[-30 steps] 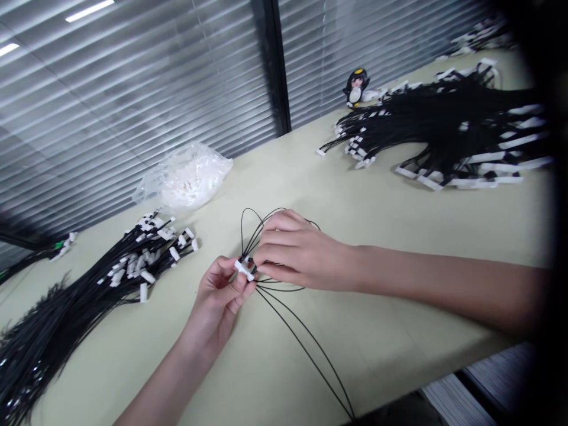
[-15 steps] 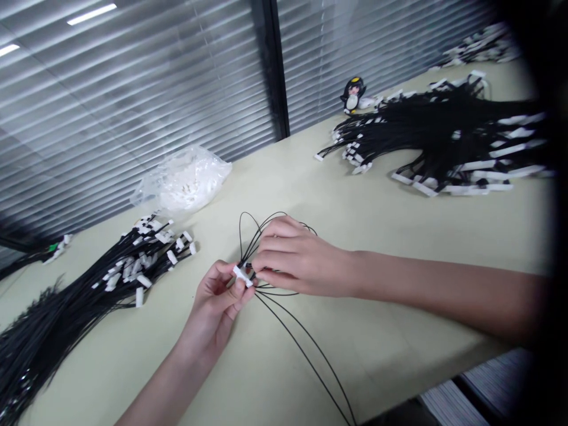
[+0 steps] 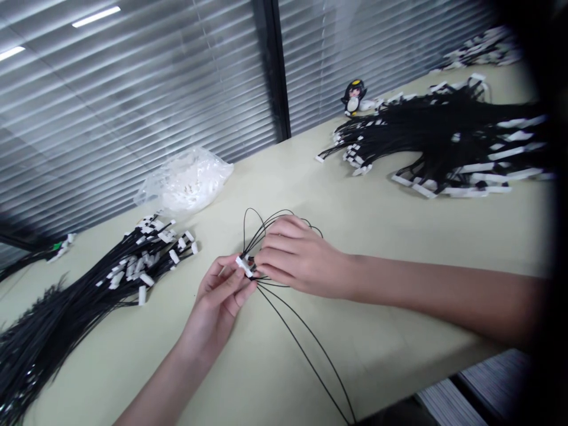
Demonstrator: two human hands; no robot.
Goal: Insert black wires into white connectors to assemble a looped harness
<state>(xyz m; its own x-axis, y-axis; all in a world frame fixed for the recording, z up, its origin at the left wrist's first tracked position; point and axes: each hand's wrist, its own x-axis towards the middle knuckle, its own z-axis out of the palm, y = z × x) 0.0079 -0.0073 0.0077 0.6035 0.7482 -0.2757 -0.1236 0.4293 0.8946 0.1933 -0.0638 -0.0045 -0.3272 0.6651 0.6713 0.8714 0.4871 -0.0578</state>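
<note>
A small white plastic connector (image 3: 244,267) sits between the thumb and fingers of my left hand (image 3: 223,288), tilted above the table. Several thin black wires (image 3: 298,322) run out of it; some loop up behind my fingers and two trail down to the table's front edge. Close against the connector's right side, my right hand (image 3: 290,253) has its fingers curled and pinched on the wires where they meet the white housing. Its fingertips are partly hidden, so the exact wire between them does not show.
To the left lies a bundle of black wires with white connectors (image 3: 66,322). Behind it stands a clear plastic bag (image 3: 186,180) of small white pieces. A larger harness pile (image 3: 437,130) spreads at the back right, beside a penguin figurine (image 3: 354,97). Window blinds (image 3: 133,89) border the table (image 3: 266,373).
The connector has shifted slightly up and right, and my left thumb has slid down along it. My right hand stays pinched beside it.
</note>
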